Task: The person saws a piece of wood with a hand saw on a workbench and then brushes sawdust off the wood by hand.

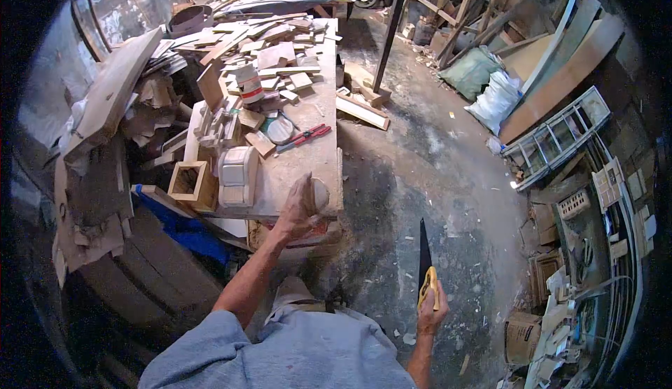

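My right hand (430,312) is wrapped round the yellow handle of a handsaw (424,252), whose dark blade points up and away over the floor. At the near corner of the workbench (294,172), my left hand (299,207) grips a round, pale wooden piece (320,193); its fingers lie along the left side of the piece and the thumb is hard to make out. Left of that hand stands a small rounded wooden box form (238,175), beside a square wooden frame block (193,185). Farther up the bench lie red-handled pliers or cutters (305,137).
Many wood offcuts (280,53) cover the far bench, with a white tub (249,85) among them. A dark post (392,29) rises past the bench. On the right are sacks (495,98), a ladder-like frame (560,133) and a cardboard box (522,336). Scraps litter the floor.
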Available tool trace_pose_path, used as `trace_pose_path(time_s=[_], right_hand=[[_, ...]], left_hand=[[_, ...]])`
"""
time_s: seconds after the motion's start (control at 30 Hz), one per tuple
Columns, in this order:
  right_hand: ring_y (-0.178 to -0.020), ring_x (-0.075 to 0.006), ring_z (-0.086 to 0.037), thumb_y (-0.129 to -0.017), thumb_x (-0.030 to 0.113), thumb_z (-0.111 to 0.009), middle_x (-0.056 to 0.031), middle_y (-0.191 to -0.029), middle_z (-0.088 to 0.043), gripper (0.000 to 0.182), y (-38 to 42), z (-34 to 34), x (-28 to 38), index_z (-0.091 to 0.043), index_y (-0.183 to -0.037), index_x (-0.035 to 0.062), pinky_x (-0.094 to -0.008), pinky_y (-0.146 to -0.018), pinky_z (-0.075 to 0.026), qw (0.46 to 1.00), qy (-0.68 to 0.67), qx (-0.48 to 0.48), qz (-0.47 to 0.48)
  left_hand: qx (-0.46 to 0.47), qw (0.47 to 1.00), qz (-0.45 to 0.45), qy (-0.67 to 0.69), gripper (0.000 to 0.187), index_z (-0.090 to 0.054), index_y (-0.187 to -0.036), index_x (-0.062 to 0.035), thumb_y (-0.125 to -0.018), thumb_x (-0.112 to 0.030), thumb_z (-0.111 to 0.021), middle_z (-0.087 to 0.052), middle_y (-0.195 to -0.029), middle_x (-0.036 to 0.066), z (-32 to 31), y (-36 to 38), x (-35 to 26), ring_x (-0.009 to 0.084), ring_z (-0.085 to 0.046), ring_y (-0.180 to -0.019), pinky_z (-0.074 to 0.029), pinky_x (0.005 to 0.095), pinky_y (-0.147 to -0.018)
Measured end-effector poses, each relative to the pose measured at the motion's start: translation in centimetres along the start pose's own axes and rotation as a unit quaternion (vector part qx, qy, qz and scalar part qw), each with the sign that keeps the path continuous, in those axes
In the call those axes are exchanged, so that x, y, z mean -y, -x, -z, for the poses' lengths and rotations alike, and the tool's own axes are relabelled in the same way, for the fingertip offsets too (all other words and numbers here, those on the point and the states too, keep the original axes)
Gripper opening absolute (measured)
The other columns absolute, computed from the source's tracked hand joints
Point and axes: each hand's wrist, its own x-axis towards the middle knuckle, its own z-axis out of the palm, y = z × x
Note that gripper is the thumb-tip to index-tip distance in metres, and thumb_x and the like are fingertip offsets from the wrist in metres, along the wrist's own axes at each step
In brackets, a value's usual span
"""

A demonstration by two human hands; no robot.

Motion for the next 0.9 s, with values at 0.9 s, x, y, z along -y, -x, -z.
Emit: trace_pose_path(time_s=[0.9], right_hand=[[-0.056,-0.0053,-0.047,-0.097,0.029,-0.065,-0.0035,-0.083,-0.06,0.052,6.1,-8.5,-1.3,-0.057,-0.134,-0.0056,-0.0216,-0.046,-0.037,0.999,0.014,-0.012,-0.028]], left_hand=[[0.007,0.973,0.07,-0.218,0.086,-0.051,-0.139,-0.0061,-0.076,-0.058,-0.078,-0.056,-0.124,0.016,3.3,-0.5,1.1,0.0359,-0.052,-0.119,-0.045,0.0496,-0.096]])
